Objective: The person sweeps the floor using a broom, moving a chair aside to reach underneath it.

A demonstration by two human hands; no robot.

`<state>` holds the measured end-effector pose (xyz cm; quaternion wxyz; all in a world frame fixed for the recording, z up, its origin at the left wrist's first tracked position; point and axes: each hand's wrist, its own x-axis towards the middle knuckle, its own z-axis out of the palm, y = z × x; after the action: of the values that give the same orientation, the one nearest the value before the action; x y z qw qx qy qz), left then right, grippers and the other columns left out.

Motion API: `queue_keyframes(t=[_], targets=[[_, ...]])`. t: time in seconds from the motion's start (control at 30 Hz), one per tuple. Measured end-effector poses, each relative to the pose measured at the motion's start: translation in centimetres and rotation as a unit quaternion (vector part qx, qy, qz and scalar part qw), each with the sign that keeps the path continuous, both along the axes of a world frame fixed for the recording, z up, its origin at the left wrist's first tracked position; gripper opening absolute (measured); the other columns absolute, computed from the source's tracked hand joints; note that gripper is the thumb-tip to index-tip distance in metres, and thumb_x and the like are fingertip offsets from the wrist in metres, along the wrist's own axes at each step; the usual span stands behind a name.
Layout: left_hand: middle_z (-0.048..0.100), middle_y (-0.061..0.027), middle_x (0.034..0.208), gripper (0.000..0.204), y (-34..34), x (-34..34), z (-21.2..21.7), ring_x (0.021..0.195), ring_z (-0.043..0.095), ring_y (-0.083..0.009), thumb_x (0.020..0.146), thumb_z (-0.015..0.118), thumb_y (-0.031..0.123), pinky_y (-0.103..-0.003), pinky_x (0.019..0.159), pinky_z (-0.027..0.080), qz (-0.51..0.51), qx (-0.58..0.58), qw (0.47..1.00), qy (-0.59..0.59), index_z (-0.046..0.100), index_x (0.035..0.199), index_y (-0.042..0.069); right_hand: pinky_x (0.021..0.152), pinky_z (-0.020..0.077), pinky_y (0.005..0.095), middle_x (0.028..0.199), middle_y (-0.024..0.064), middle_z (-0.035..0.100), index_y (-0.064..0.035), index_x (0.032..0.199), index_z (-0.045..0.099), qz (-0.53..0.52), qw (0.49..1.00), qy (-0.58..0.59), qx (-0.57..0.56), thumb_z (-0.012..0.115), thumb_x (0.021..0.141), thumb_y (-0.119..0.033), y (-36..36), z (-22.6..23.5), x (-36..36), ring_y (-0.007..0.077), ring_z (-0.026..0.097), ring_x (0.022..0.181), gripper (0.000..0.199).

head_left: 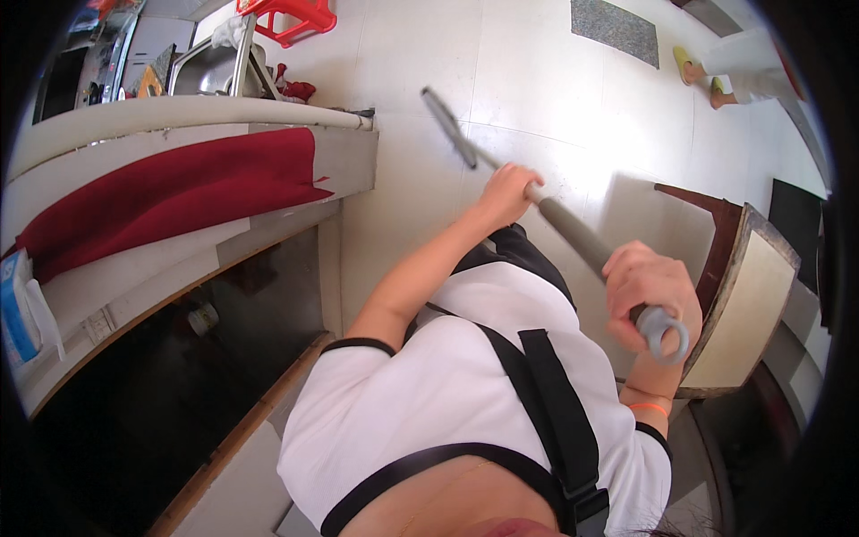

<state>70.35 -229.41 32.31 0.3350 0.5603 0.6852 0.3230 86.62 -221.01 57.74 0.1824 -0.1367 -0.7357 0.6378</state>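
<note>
Both of my hands are wrapped round the grey pole of a mop [577, 234]. My left hand [507, 192] grips it lower down, nearer the head. Close to the upper end is my right hand [653, 291], with a grey hanging loop sticking out past the fist. The mop's flat, narrow grey head [450, 127] appears edge-on and a little blurred over the pale tiled floor [537, 80]. Whether the head touches the tiles, I cannot tell.
To the left runs a ledge with a dark red cloth [179, 188] and a tissue pack [18, 309]. Beyond it are a metal sink [210, 76] and a red stool [300, 18]. A wooden-edged piece of furniture [752, 295] stands right. Another person's slippered feet [720, 92] are near a grey mat [615, 33].
</note>
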Motion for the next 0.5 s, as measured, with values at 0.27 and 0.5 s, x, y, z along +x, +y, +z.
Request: queue_keyframes(t=[0.27, 0.5], targets=[[0.059, -0.0149, 0.083, 0.014, -11.4, -3.7, -6.2, 0.081, 0.054, -0.0337, 0.07, 0.055, 0.007, -0.041, 0.07, 0.043, 0.051, -0.275, 0.957, -0.08, 0.06, 0.083, 0.008, 0.058, 0.0392, 0.0241, 0.065, 0.0019, 0.051, -0.0027, 0.068, 0.049, 0.113, 0.967, -0.077, -0.213, 0.055, 0.072, 0.002, -0.4, -10.5, -3.7, 0.011, 0.046, 0.059, 0.008], [0.059, -0.0148, 0.084, 0.017, -5.6, -0.1, -11.7, 0.082, 0.054, -0.0344, 0.07, 0.055, 0.008, -0.042, 0.069, 0.044, -0.081, -0.163, 0.983, -0.001, 0.061, 0.086, 0.011, 0.072, 0.041, 0.0276, 0.067, 0.002, 0.05, -0.0037, 0.069, 0.048, 0.003, 0.979, -0.121, -0.161, 0.056, 0.07, -0.001, 1.9, -12.3, 1.7, 0.0115, 0.047, 0.064, 0.008]])
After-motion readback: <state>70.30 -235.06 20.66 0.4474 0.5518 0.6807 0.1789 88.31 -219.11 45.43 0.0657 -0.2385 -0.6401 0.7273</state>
